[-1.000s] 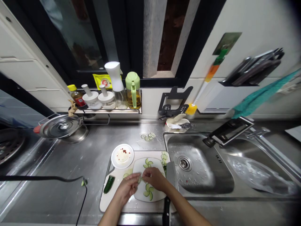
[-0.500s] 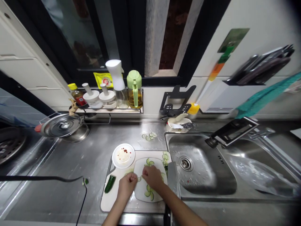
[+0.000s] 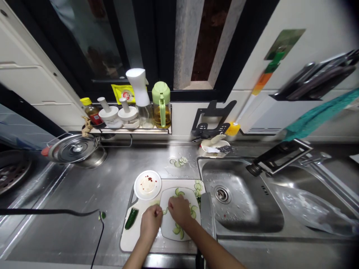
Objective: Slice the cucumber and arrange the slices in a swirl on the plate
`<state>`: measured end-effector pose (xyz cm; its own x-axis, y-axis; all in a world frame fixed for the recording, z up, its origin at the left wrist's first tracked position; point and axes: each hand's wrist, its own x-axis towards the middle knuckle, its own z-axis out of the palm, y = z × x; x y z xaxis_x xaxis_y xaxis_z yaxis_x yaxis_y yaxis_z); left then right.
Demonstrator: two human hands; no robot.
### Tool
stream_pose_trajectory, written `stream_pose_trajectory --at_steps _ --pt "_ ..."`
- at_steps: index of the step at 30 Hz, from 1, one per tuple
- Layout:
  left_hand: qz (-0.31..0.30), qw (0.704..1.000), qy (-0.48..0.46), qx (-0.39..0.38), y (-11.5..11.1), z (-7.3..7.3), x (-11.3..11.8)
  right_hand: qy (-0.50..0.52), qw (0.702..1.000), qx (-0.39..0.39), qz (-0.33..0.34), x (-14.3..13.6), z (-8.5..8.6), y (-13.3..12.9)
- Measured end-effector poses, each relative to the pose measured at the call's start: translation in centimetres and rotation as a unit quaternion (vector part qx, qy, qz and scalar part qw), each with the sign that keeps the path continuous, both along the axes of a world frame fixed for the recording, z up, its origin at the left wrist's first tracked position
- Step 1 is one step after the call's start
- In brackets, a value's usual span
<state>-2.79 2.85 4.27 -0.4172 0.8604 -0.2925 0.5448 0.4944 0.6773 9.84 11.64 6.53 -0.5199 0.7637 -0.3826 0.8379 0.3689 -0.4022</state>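
Observation:
My left hand (image 3: 151,220) is closed in a pinch at the left rim of a white squarish plate (image 3: 166,231). Over the middle of the plate, my right hand (image 3: 179,210) is also pinched, with its fingertips facing the left ones. A thin cucumber slice (image 3: 164,211) shows between the two hands, at their fingertips. Fanned cucumber slices (image 3: 178,231) lie near the plate's front, with more at its back and right side. The plate rests on a white cutting board (image 3: 131,243). A dark green cucumber piece (image 3: 131,218) lies at the board's left.
A round white dish (image 3: 147,185) with red bits sits on the board's back left corner. Sliced cucumber (image 3: 198,186) is piled at the back right, beside a cleaver blade (image 3: 206,215). The sink (image 3: 241,194) is to the right. A lidded pot (image 3: 78,151) stands at left.
The right hand has shifted slightly left and uncovers more of the slices on the plate's right side. The left hand has moved slightly left. The camera view has shifted a little.

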Motion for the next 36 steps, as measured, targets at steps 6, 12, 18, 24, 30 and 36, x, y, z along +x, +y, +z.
stream_pose_trajectory --at_steps 6,12,18,24,30,36 --pt "0.009 1.0 -0.003 0.007 0.0 -0.5 -0.2 -0.002 1.0 0.007 0.001 -0.1 -0.4 -0.1" --pt "0.02 1.0 -0.022 -0.001 0.1 -0.4 -0.3 0.002 1.0 0.012 -0.002 -0.1 -0.7 -0.2" --pt "0.024 0.999 -0.029 0.002 0.3 -0.2 -0.4 0.007 1.0 0.018 -0.007 -0.1 -0.9 -0.2" --pt "0.035 0.999 -0.031 0.012 0.1 -0.3 -0.5 0.015 0.999 0.036 -0.01 0.0 -1.0 -0.4" --pt "0.033 0.998 -0.046 0.01 0.1 -0.5 -0.6 0.013 0.999 0.045 0.003 0.0 -1.1 -0.5" --pt "0.045 0.998 -0.042 0.001 0.1 -0.3 -1.0 0.018 0.998 0.049 0.017 0.2 -0.8 -0.6"
